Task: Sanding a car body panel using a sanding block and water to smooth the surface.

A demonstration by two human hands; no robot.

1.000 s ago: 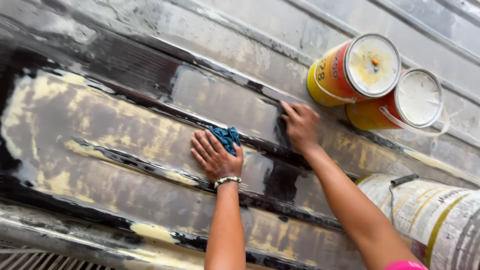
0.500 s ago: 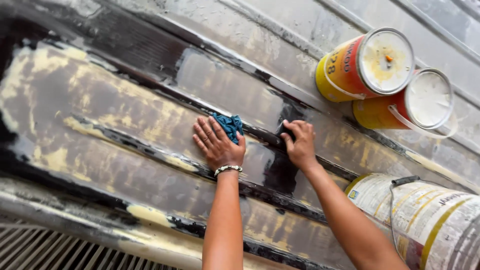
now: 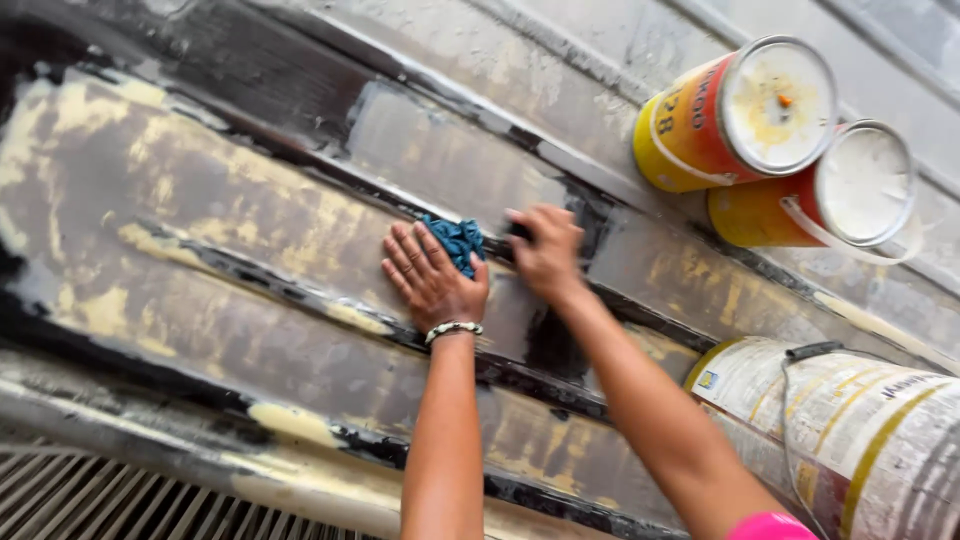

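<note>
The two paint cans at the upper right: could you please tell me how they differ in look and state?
The nearer paint can has a red and yellow side, and its lid is stained yellow with an orange spot. The farther paint can shows a yellow-orange side, its top is plain white, and a white bail handle loops across it. The nearer can partly covers the farther one. Both are round metal cans touching each other on the grey surface.

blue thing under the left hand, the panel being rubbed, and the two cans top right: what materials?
Blue cloth under the left hand: soft woven fabric, bunched and creased. Panel: looks like ribbed sheet metal, dark paint worn through to grey, with yellowish filler patches; wood can't be ruled out. Two cans: probably tin, with round pressed lids, wire bail handles and glossy yellow-red printed walls.
</note>
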